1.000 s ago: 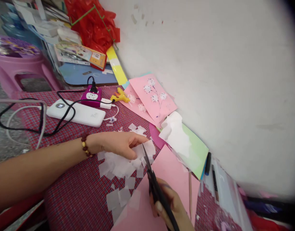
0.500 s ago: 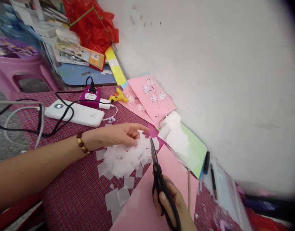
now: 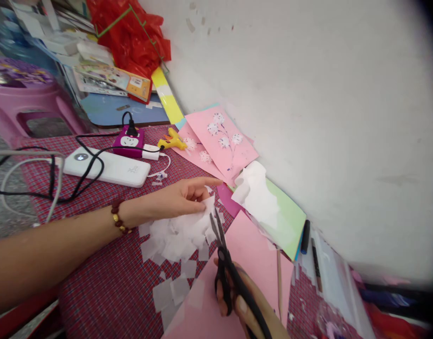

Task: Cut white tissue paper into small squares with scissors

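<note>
Black-handled scissors [image 3: 221,254], slim blades parted, sat clasped in your right grip [image 3: 259,297] over pink paper [image 3: 253,242]; one thin white slip [image 3: 210,203] was pinched by your left grip [image 3: 179,198] over loose, squarish cuttings [image 3: 177,241].

The left forearm [image 3: 61,245] reaches in bare from the side, the wrist nearly straight. I see the left hand [image 3: 179,198] with its back up, index finger [image 3: 210,181] stretched out, the other fingers curled in and the thumb [image 3: 194,207] pressed close in a pinch. Lower down, the right hand [image 3: 261,303] is closed in a grip, fingers bent, thumb angled forward.
</note>
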### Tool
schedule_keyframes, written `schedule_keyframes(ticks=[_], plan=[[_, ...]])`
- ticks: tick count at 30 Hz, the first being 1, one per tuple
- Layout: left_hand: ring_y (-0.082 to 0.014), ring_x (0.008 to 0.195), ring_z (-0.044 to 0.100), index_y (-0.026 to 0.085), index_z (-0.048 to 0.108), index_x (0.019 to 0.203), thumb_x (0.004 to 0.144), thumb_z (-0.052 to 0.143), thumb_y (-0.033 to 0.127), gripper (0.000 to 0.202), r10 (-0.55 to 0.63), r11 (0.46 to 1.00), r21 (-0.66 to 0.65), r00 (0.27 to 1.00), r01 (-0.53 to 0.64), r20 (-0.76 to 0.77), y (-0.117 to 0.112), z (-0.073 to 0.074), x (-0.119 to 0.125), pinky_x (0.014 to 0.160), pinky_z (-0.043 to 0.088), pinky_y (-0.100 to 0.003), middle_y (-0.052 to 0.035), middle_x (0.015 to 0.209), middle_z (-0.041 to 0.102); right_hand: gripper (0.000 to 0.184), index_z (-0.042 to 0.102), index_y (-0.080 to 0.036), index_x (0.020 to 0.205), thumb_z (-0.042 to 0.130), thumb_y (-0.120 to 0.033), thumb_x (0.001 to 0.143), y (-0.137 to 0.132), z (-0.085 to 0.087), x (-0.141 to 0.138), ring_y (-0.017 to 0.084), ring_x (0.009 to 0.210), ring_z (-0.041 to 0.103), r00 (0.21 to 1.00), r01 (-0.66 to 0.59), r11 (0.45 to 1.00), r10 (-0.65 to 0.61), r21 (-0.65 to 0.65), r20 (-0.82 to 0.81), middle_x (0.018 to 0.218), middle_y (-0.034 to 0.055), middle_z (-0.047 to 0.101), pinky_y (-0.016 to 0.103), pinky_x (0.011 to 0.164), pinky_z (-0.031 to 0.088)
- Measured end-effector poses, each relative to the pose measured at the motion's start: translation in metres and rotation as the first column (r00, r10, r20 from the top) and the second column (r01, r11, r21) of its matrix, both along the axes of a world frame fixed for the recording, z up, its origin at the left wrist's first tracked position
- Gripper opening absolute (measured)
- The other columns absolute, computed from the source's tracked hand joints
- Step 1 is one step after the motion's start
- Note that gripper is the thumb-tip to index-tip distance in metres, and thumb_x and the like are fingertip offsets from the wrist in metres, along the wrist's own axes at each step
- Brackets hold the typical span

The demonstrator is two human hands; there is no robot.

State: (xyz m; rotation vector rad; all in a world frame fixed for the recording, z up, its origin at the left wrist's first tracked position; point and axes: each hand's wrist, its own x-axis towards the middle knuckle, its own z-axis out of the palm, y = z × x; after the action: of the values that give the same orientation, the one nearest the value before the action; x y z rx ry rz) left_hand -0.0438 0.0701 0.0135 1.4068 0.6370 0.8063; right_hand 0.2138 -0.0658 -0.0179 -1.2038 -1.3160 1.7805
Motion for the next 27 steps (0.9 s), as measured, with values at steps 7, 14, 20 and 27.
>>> schedule_keyframes(ticks=[7, 14, 20, 27], plan=[[-0.0049, 0.054, 0.036, 0.016, 0.041, 0.141, 0.077, 0.058, 0.015, 0.066, -0.033, 0.999, -0.002, 0.998, 0.032, -0.048, -0.001, -0.004, 0.005, 0.05, 0.026, -0.018, 0.0084, 0.067, 0.047, 0.074, 0.056, -0.02, 0.13, 0.065, -0.069, 0.075, -0.001, 0.011, -0.008, 0.016, 0.064, 0.047, 0.999, 0.052, 0.998, -0.052, 0.021, -0.009, 0.081, 0.0029, 0.054, 0.031, 0.06, 0.035], [-0.0048, 0.054, 0.037, 0.014, 0.041, 0.139, 0.077, 0.057, 0.014, 0.065, -0.049, 0.999, 0.004, 0.998, 0.049, -0.037, -0.002, -0.007, 0.008, 0.05, 0.026, -0.019, 0.0088, 0.067, 0.045, 0.072, 0.053, -0.019, 0.132, 0.062, -0.068, 0.079, 0.002, 0.014, -0.012, 0.014, 0.061, 0.042, 0.999, 0.024, 0.999, -0.025, 0.044, 0.026, 0.073, 0.0008, 0.051, 0.028, 0.055, 0.035], [-0.005, 0.053, 0.038, 0.015, 0.043, 0.137, 0.075, 0.058, 0.014, 0.063, -0.06, 0.998, -0.015, 0.994, 0.059, -0.094, -0.004, -0.005, 0.008, 0.049, 0.027, -0.019, 0.0087, 0.066, 0.046, 0.069, 0.052, -0.017, 0.129, 0.058, -0.067, 0.082, 0.003, 0.015, -0.008, 0.01, 0.05, 0.039, 0.992, -0.028, 0.999, 0.026, 0.018, 0.12, 0.068, -0.0026, 0.047, 0.024, 0.047, 0.033], [-0.0075, 0.051, 0.046, 0.016, 0.058, 0.091, 0.077, 0.06, 0.025, 0.017, -0.143, 0.966, -0.239, 0.971, 0.095, -0.193, 0.0, -0.009, -0.001, 0.045, 0.036, -0.019, 0.0058, 0.064, 0.049, 0.062, 0.053, -0.015, 0.128, 0.057, -0.061, 0.087, 0.0, 0.021, -0.01, 0.01, 0.047, 0.04, 0.982, 0.114, 0.992, -0.12, 0.045, 0.148, 0.065, -0.0023, 0.049, 0.024, 0.045, 0.029]])
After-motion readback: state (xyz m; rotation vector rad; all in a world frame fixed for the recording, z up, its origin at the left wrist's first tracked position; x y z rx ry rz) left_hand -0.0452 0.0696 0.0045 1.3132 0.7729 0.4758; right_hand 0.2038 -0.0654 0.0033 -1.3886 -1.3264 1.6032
